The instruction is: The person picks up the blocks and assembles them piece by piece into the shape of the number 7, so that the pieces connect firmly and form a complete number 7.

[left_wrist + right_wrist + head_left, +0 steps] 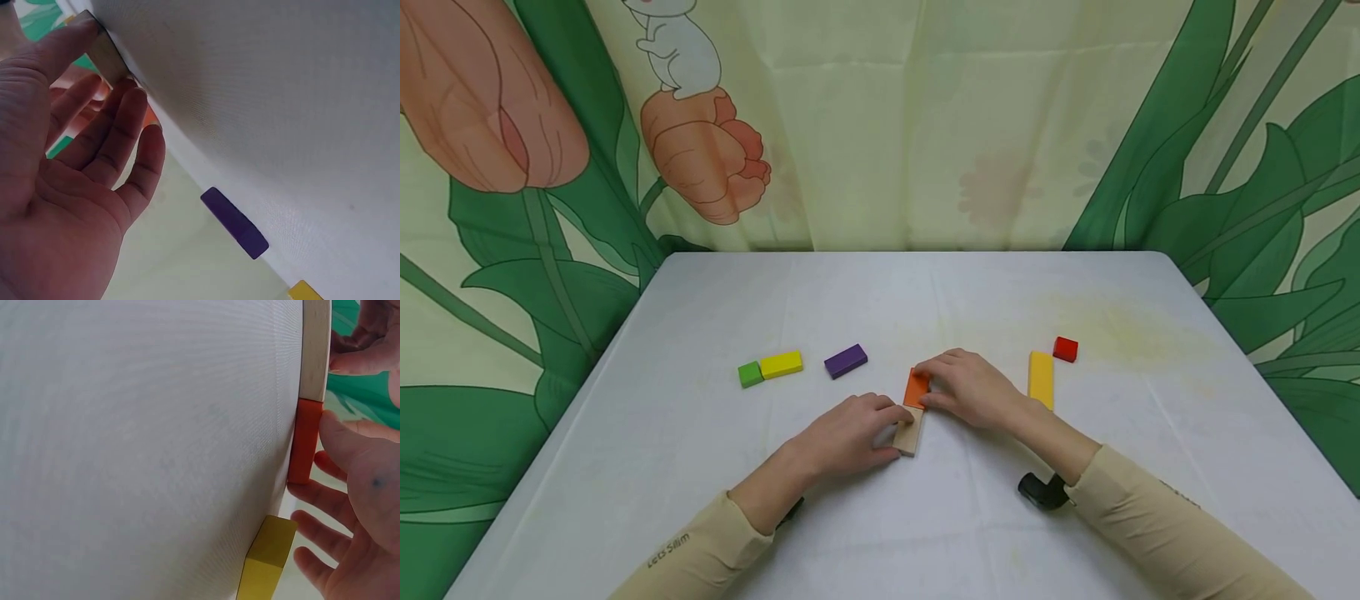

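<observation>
Near the middle of the table, a plain wooden block (907, 439) and an orange block (914, 390) lie end to end, touching in the right wrist view. My left hand (850, 433) holds the wooden block (110, 61) between its thumb, on the near end, and its fingers. From the right side, my right hand (972, 388) pinches the orange block (304, 440) with the thumb at its near end and fingers around the far end. Fingers partly cover both blocks in the head view.
Left of the hands, a green block (750, 374) touches a yellow block (782, 364), with a purple block (846, 361) beside them. Past the right hand lie a long yellow-orange block (1041, 377) and a small red block (1065, 349). A patterned curtain (850, 125) hangs behind the white-covered table (925, 533).
</observation>
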The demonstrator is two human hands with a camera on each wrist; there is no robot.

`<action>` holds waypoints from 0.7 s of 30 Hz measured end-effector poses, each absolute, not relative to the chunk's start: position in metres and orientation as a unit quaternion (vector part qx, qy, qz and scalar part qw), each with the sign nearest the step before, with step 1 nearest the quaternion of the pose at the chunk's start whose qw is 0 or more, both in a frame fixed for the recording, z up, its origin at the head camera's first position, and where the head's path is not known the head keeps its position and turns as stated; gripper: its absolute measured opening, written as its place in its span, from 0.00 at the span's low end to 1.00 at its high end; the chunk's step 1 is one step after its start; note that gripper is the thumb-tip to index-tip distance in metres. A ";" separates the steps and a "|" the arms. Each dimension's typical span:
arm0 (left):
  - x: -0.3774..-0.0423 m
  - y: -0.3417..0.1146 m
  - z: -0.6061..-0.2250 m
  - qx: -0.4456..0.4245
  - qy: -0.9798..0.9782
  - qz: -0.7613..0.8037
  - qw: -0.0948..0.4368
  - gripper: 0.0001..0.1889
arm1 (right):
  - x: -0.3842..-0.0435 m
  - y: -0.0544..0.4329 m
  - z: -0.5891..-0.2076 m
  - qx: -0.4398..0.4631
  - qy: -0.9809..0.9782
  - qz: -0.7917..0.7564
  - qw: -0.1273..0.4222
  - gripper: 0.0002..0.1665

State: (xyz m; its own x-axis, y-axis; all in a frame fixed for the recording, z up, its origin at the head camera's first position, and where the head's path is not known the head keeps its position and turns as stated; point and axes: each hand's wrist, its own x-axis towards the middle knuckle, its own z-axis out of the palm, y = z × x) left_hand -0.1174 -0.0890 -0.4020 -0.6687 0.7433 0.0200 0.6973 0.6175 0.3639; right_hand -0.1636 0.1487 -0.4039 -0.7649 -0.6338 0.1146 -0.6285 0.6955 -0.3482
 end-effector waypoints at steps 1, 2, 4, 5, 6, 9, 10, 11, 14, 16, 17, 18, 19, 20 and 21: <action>-0.117 -0.089 -0.402 0.400 0.897 0.173 0.067 0.20 | -0.163 0.149 -0.404 -0.343 0.920 -0.187 0.007 0.24; -0.117 -0.088 -0.402 0.399 0.898 0.172 0.068 0.20 | -0.163 0.149 -0.404 -0.343 0.920 -0.188 0.007 0.25; -0.117 -0.087 -0.402 0.397 0.899 0.173 0.071 0.20 | -0.163 0.150 -0.404 -0.344 0.920 -0.190 0.005 0.24; -0.117 -0.087 -0.402 0.396 0.899 0.172 0.073 0.20 | -0.163 0.150 -0.404 -0.344 0.919 -0.192 0.005 0.25; -0.117 -0.087 -0.401 0.395 0.899 0.172 0.075 0.20 | -0.163 0.150 -0.404 -0.345 0.919 -0.193 0.006 0.24; -0.118 -0.086 -0.402 0.396 0.898 0.173 0.079 0.20 | -0.162 0.151 -0.404 -0.347 0.917 -0.197 0.007 0.24; -0.118 -0.085 -0.402 0.396 0.898 0.173 0.081 0.20 | -0.162 0.151 -0.404 -0.348 0.916 -0.198 0.009 0.24; -0.118 -0.085 -0.401 0.396 0.898 0.173 0.083 0.20 | -0.162 0.151 -0.404 -0.348 0.916 -0.198 0.010 0.24; -0.117 -0.085 -0.401 0.398 0.896 0.174 0.088 0.20 | -0.161 0.151 -0.404 -0.348 0.916 -0.198 0.015 0.24; -0.117 -0.085 -0.400 0.399 0.896 0.174 0.090 0.20 | -0.160 0.151 -0.403 -0.349 0.916 -0.198 0.017 0.25; -0.116 -0.085 -0.400 0.400 0.895 0.173 0.090 0.20 | -0.159 0.151 -0.403 -0.349 0.916 -0.199 0.017 0.25; -0.116 -0.085 -0.400 0.402 0.895 0.173 0.090 0.20 | -0.159 0.151 -0.403 -0.350 0.915 -0.200 0.018 0.25; -0.115 -0.085 -0.400 0.404 0.894 0.173 0.090 0.20 | -0.158 0.151 -0.403 -0.351 0.914 -0.201 0.019 0.25; -0.115 -0.085 -0.400 0.406 0.893 0.174 0.090 0.20 | -0.158 0.150 -0.403 -0.353 0.914 -0.201 0.018 0.25; -0.114 -0.085 -0.400 0.407 0.892 0.175 0.090 0.20 | -0.157 0.150 -0.403 -0.355 0.913 -0.202 0.017 0.24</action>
